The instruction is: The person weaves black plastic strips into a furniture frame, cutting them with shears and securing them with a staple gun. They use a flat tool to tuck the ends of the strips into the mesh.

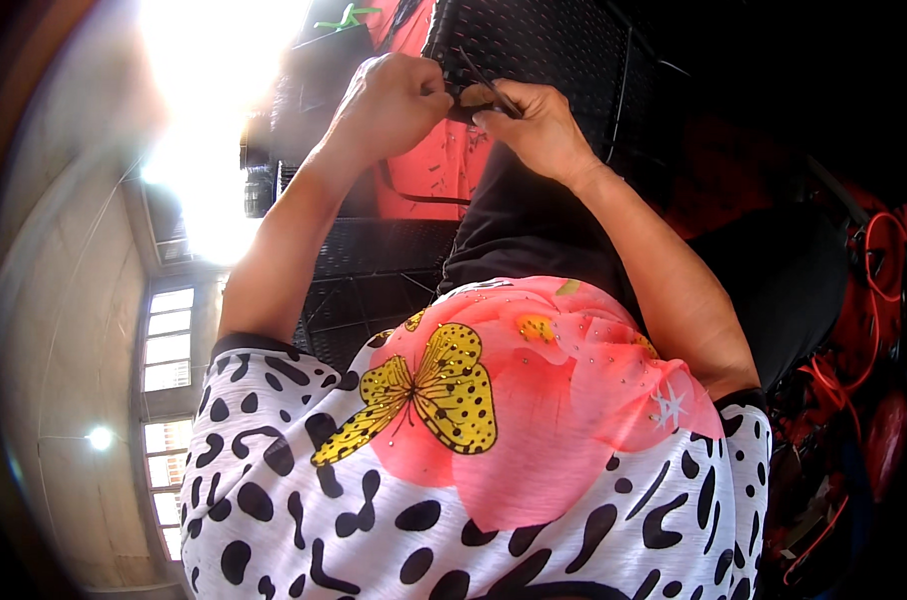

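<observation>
Near the top centre of the frame, the 2 hands meet. The left hand [394, 105] is curled into a loose fist, fingertips pinching a small dark piece [471, 100]. The right hand [539, 125] pinches the same piece, with a thin dark strand [489, 80] crossing its fingers, above the coral-pink fabric [444, 165].

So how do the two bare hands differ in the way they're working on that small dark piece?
The left hand is curled into a closed fist, knuckles up, while the right hand is flatter, pinching with its fingertips. A thin dark strand slants across the right hand, not the left hand. Both hands meet at the small dark piece above a black woven mesh surface; what it is cannot be told.
</observation>
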Tool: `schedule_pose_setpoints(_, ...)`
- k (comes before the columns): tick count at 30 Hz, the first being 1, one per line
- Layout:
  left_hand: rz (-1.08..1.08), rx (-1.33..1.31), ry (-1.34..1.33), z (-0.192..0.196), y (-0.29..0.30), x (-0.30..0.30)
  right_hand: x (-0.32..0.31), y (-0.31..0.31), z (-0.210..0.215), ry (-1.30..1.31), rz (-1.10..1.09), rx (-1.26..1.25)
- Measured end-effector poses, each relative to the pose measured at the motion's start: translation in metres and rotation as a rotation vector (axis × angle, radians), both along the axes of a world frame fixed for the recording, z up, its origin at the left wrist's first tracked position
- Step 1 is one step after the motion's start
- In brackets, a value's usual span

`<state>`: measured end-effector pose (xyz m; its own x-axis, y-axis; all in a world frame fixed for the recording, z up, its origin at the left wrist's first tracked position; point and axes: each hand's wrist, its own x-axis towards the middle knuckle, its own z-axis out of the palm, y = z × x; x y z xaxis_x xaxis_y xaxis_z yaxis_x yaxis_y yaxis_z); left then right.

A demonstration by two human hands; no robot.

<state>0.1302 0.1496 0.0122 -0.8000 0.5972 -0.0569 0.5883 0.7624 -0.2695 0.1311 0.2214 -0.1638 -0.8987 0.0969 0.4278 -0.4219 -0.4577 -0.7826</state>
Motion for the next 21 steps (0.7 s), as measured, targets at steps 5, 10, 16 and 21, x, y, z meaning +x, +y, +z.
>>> schedule_pose_setpoints(5, 0.049, 0.019, 0.044, -0.009, 0.015, 0.0, -0.005, 0.015, -0.004, -0.001, 0.005, -0.031)
schedule_pose_setpoints(10, -0.04, -0.053, 0.192, -0.021, 0.029, 0.004, -0.009, 0.028, -0.008, 0.016, 0.023, -0.066)
schedule_pose_setpoints(16, -0.09, -0.026, 0.219, -0.018, 0.008, 0.001, -0.007, 0.008, -0.007, 0.029, -0.001, -0.115)
schedule_pose_setpoints(21, -0.106, 0.044, 0.165, -0.018, 0.011, -0.002, -0.007, 0.009, 0.001, -0.053, -0.197, 0.046)
